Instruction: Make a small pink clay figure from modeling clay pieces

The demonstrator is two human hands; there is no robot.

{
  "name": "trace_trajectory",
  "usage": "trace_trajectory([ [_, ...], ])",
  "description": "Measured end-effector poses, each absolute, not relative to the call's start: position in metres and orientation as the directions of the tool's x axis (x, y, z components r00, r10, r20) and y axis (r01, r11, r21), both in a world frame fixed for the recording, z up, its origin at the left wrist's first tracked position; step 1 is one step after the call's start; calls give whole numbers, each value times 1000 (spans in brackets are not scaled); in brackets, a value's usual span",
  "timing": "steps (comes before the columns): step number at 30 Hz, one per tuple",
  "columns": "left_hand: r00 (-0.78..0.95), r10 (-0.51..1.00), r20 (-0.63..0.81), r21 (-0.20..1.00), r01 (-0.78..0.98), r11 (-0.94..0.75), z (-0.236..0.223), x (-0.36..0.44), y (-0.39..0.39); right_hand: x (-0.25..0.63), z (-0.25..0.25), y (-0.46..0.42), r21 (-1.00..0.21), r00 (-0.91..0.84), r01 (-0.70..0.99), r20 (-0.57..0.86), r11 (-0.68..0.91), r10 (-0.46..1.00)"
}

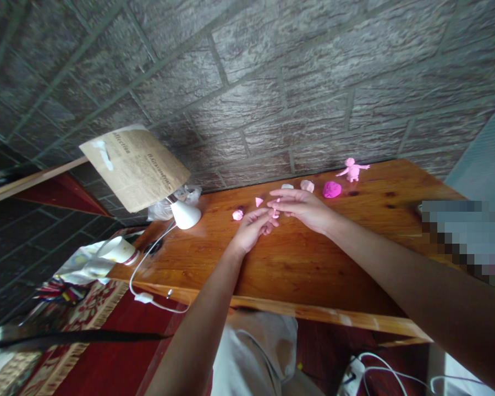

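Over the wooden table, my left hand (253, 228) and my right hand (304, 209) meet at the fingertips. Between them is a small piece of pink modelling clay (275, 212), pinched by both hands. Just beyond lie a pink clay triangle (259, 202) and a light pink lump (238, 214). Behind my right hand sit a white lump (287, 186) and a pale pink lump (307, 186). A bright magenta lump (332, 190) rests farther right. Near the wall stands a pink clay figure (352, 169) with arms spread and a round head.
A lamp with a printed paper shade (136, 165) and white base (185, 214) stands at the table's left. Its white cord (136, 269) hangs over the front edge. A paper cup (119, 251) is at far left. A brick-patterned wall (256, 99) borders the back.
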State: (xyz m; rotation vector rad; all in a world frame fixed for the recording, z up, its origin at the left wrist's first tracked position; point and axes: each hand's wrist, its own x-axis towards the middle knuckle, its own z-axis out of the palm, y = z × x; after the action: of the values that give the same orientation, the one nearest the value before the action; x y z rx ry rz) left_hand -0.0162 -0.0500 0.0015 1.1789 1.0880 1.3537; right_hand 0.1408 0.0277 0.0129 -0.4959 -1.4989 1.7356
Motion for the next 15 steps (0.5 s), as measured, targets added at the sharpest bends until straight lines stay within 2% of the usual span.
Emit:
trace_trajectory([
  [15, -41, 995, 89, 990, -102, -93, 2, -17, -50, 141, 11, 32, -945, -612, -326, 210, 0, 762],
])
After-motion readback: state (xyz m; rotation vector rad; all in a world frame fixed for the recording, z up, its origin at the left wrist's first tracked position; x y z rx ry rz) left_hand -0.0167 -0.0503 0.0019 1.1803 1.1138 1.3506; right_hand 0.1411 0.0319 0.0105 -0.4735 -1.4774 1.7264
